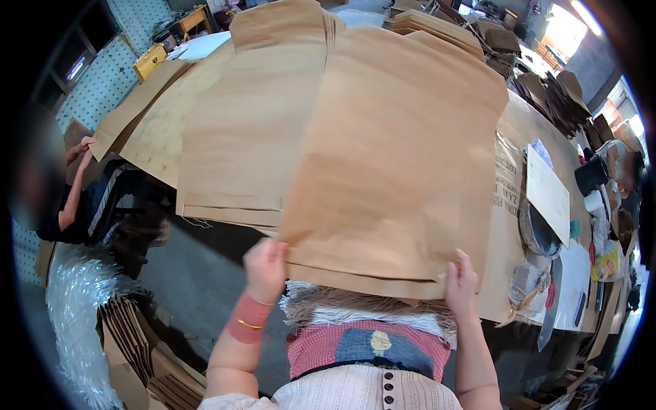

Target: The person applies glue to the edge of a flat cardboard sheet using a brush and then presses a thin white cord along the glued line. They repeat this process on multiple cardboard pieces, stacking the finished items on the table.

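Note:
A large brown paper sack (pixel 396 157) lies spread in front of me, its folded near edge hanging just past the table edge. My left hand (pixel 265 268) is closed on its near left corner. At the near right corner my right hand (pixel 462 283) grips the edge, fingers upward. Left of this sack, partly under it, is another brown paper sack (pixel 239 150) with a stitched near end and loose thread. Bundled pale strings (pixel 369 307) lie across my lap, below the sack's edge.
A co-worker's hands (pixel 85 145) hold another brown sheet at the left. Folded sacks (pixel 140 342) and shiny plastic (pixel 78 321) stand at lower left. A white board (pixel 547 195) leans over a bowl (pixel 536 232) on the right, beside a long blade (pixel 551 307). Stacked sacks (pixel 437 31) lie behind.

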Tool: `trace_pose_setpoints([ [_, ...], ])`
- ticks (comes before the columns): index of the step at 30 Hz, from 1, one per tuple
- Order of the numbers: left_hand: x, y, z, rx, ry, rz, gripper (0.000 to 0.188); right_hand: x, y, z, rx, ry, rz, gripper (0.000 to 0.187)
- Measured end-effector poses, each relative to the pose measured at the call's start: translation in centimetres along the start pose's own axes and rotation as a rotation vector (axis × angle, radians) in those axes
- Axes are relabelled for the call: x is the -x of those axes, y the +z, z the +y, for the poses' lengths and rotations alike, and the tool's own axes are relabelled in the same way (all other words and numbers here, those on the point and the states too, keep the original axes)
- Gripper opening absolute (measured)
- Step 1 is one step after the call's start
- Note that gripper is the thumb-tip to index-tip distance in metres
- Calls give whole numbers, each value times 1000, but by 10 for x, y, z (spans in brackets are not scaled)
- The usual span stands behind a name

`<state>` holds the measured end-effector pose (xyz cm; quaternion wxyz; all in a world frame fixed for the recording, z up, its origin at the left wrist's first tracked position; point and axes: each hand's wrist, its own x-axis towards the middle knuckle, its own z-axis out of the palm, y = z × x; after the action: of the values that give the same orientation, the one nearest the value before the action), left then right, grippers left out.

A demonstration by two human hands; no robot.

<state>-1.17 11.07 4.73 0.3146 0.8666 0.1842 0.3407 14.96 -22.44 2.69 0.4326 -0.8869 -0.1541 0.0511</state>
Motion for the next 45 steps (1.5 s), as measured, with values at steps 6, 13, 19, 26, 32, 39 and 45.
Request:
trace_pose_setpoints([
  [6,-67,-119,-156,-251,-82,211,29,-70,151,-105,-466,-25,-374,39],
  [13,-136,-189,-279,-420,-452,103,30,-85,241,-176,-533,255,-526,52],
  [19,-115,-56,-29,-375,299,-98,40,-15,58,-113,-161,-382,-683,32],
  [26,-32,-16,190,1352,629,-641,24,6,-122,46,261,111,209,23],
  [32,-21,3,224,1500,620,-669,25,43,-191,106,176,235,352,23],
  [39,-11,12,245,1473,602,-725,26,47,-216,92,982,128,166,53],
  [45,0,21,256,1429,608,-713,27,55,-224,111,1130,10,94,59],
])
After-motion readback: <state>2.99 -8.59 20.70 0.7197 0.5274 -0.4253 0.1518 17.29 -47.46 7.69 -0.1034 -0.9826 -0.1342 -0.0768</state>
